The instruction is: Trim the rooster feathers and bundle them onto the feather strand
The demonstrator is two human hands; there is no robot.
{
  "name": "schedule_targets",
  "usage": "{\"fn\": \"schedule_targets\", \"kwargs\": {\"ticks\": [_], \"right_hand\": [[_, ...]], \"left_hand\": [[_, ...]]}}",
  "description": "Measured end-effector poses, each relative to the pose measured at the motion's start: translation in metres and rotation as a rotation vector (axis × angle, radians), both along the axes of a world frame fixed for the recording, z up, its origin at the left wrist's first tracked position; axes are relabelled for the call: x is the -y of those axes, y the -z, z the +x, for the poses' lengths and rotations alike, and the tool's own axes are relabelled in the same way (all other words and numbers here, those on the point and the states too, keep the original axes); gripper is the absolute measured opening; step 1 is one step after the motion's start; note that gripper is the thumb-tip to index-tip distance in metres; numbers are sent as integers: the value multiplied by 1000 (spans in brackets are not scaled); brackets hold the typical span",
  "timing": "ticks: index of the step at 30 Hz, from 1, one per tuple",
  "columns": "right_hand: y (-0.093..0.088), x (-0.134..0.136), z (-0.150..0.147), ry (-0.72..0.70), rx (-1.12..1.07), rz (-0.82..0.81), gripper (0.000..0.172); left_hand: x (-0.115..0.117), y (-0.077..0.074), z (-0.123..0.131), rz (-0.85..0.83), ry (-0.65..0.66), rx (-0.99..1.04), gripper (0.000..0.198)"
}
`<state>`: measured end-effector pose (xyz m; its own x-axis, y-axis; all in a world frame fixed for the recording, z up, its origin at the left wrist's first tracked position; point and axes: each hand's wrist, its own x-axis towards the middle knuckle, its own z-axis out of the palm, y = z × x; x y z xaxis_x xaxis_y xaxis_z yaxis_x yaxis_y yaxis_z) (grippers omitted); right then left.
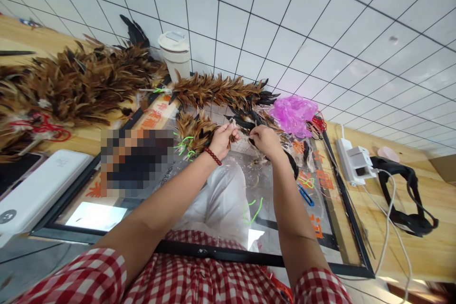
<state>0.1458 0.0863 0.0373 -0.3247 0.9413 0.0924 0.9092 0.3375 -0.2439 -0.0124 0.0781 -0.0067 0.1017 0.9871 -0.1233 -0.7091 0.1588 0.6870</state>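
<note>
My left hand (223,138), with a red bead bracelet at the wrist, is closed in a pinch on brown and black feathers (245,123). Just to its right, my right hand (266,141) is closed on the same cluster of feathers. Both hands hover over a glass panel (249,228) in a black frame. A small bundle of brown feathers (194,129) tied with green string lies right beside my left hand. A long brown feather strip (217,90) stretches behind the hands.
A big heap of brown feathers (71,80) fills the left of the wooden table. A white cup (176,54) stands by the tiled wall. Pink plastic (294,114), a white power strip (352,164), black headset (406,199), white box (39,187) and blue cutter (306,195) lie around.
</note>
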Motion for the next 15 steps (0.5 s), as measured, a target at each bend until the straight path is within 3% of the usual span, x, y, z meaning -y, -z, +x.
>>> {"fn": "schedule_targets", "kwargs": {"ticks": [6,10,15], "right_hand": [[-23,5,10,-124,-80,87,23],[-26,7,16,-74,-164,172,30],[-27,7,21,9,-117,197,32]], "left_hand": [[1,-2,1,-28,-36,-23,22],[1,-2,1,-36,-56,-44,21],[0,-1,1,-27,-52,-33,20]]}}
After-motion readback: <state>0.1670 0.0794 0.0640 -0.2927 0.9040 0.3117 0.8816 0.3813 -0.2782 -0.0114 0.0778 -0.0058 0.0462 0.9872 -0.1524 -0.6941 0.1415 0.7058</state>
